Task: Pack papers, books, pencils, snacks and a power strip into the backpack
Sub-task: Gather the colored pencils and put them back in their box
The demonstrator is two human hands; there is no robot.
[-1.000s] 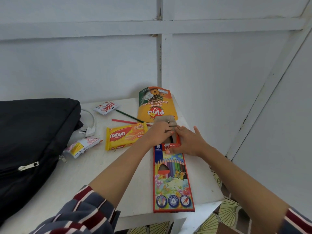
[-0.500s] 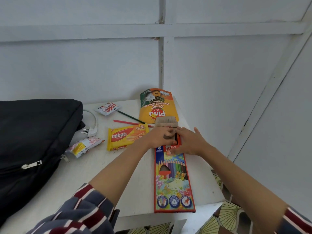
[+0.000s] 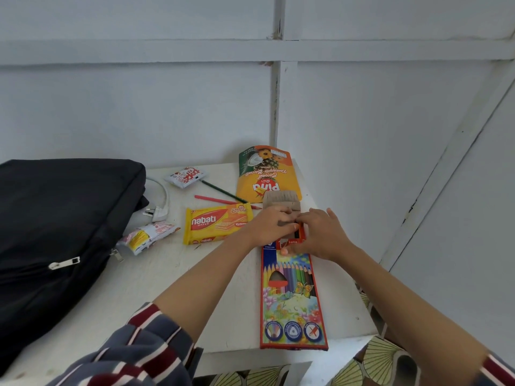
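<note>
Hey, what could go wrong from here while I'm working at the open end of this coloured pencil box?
1. The pencil box has its flap open by the left hand and right hand; lifted with that end down, pencils might slide out.
2. A green pencil and a red pencil lie loose beyond the box; closing now could leave them behind.
3. The box's near end reaches the front edge of the table, so a pull might tip it off.

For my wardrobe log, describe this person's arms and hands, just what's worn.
Both forearms are bare. The left sleeve and right sleeve are grey-blue with maroon and white stripes. No ring or watch shows on the left hand or right hand.
</note>
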